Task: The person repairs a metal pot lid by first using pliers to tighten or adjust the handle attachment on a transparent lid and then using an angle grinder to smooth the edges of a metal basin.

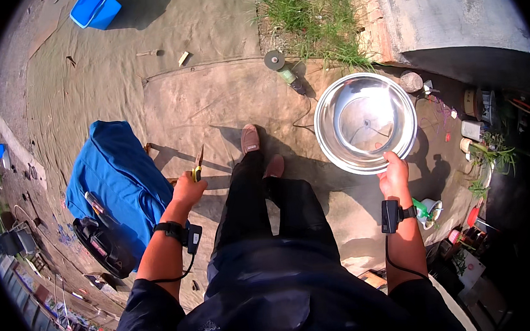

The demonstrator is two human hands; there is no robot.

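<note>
While left fingers [199, 185] grip yellow-handled tool [198, 168], right fingers [392, 157] hold basin [361, 117]

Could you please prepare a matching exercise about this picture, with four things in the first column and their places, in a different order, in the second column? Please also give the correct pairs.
Things:
1. Shiny metal basin
2. Yellow-handled tool
3. Blue bucket
4. Angle grinder

Places:
A. On the ground, close to the grass
B. In the left hand
C. Near the top left of the picture
D. Held at its rim by the right hand

Right pairs: 1-D, 2-B, 3-C, 4-A.
</note>
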